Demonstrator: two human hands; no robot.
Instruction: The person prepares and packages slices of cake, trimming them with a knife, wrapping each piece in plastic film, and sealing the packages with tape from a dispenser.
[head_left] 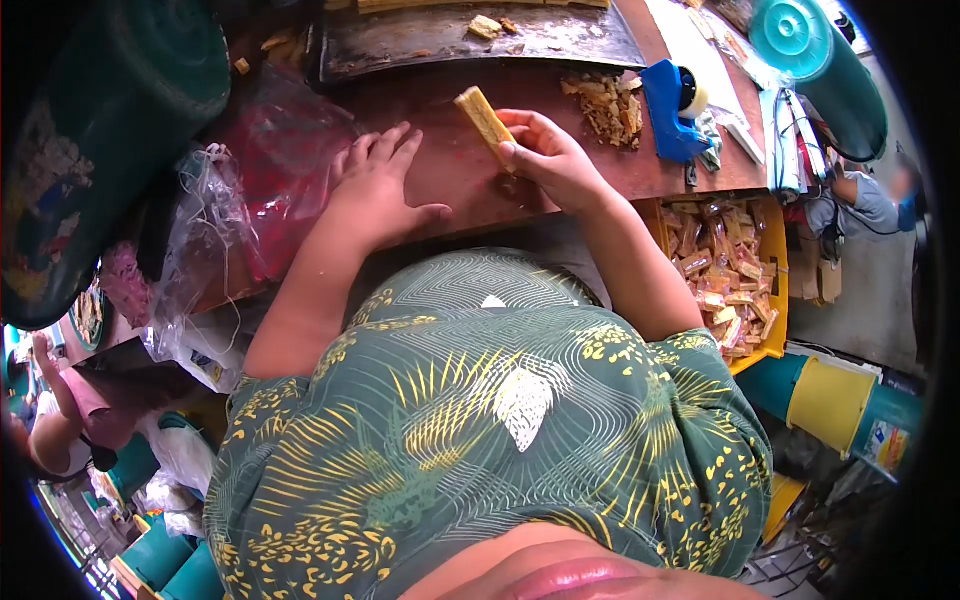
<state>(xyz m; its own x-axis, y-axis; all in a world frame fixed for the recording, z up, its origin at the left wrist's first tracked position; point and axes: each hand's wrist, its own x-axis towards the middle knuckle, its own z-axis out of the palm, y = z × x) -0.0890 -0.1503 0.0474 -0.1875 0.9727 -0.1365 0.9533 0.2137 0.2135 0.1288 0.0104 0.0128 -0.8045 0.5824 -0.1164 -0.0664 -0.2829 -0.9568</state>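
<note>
Between the thumb and fingers of my right hand (548, 158) is a golden-yellow pastry bar (484, 122), raised at a slant over the reddish-brown table (450, 190). My left hand (378, 190) rests on the tabletop with its fingers spread and nothing in them. Beside it lie clear plastic bags (285, 150). A dark metal tray (480, 42) with a few pastry pieces and crumbs sits beyond both hands. To the right of my right hand is a pile of broken flaky scraps (606, 108).
A blue tape dispenser (672, 110) stands near the table's right side. Below that edge, a yellow crate (775, 270) holds many wrapped bars. Large green containers (120, 130) flank the table. Other people (862, 205) are visible at both sides.
</note>
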